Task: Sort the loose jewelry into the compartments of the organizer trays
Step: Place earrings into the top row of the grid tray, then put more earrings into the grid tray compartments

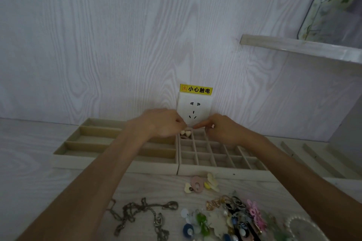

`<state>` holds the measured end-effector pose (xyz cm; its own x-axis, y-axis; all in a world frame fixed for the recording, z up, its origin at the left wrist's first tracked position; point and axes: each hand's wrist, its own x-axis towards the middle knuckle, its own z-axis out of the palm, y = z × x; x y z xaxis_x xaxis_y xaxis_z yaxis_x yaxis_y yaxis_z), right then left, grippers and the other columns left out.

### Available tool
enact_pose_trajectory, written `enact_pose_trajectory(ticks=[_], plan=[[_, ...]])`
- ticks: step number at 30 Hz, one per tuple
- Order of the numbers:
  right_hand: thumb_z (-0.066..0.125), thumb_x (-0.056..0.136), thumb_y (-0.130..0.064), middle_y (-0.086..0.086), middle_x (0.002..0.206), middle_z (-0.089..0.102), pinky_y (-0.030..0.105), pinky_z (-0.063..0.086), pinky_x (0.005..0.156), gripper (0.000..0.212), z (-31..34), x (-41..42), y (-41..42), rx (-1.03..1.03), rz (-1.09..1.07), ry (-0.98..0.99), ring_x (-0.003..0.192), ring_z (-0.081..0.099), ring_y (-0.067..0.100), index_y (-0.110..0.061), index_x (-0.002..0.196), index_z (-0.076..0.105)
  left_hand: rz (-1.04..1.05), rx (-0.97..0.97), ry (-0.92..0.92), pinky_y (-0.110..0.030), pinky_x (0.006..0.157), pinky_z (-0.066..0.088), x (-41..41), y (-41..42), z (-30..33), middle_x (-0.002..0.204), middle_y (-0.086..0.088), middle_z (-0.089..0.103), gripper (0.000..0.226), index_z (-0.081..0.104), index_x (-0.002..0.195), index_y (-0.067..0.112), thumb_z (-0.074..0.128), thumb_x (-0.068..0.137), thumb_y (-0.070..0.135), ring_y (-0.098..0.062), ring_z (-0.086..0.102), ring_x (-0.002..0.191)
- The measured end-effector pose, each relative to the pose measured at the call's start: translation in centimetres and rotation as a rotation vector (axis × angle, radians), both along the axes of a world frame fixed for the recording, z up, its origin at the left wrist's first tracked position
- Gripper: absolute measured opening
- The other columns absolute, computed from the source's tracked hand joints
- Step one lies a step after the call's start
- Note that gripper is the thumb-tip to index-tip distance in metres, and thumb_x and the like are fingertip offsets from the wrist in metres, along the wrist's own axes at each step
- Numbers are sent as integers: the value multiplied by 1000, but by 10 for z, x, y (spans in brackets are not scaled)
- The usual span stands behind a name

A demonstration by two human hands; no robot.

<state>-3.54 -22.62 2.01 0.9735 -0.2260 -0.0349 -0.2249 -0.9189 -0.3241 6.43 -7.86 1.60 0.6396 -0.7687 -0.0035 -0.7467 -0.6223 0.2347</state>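
Observation:
Two beige organizer trays stand side by side against the wall: a left tray with long compartments and a right tray with a grid of small ones. My left hand hovers over the grid tray's far left corner and pinches a cream earring whose heart-shaped pieces hang just above a compartment. A pink piece lies in the cell beneath. My right hand points its index finger at the left fingertips, its other fingers curled. Loose jewelry lies in front: a chain, pastel earrings, a mixed pile.
A wall socket with a yellow warning label sits right behind the hands. A shelf juts out at upper right. Thin wooden strips lie right of the trays. A pearl bracelet is at the bottom right.

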Motion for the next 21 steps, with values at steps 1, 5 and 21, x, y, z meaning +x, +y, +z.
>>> enact_pose_trajectory(ticks=[1,5,21], plan=[[45,90,-8,3,129,58,26,44,90,42,5,-5,-1,-2,-1,6,109,56,15,-28,124,60,7,-45,-1,-32,86,43,-1,4,5,117,3,64,29,66,99,34,38,93,40,-20,59,108],[50,93,-17,7,115,65,16,37,80,31,27,-31,-4,-3,37,30,91,54,8,-25,121,62,27,-236,-4,-28,85,43,-11,27,17,100,9,60,27,63,113,42,43,95,37,-12,58,99],[72,78,-25,-11,72,63,32,50,69,4,-15,-95,20,103,130,-158,67,55,5,-28,81,73,12,-613,18,-21,63,48,-71,53,-25,78,19,68,18,73,91,36,62,83,48,5,59,66]])
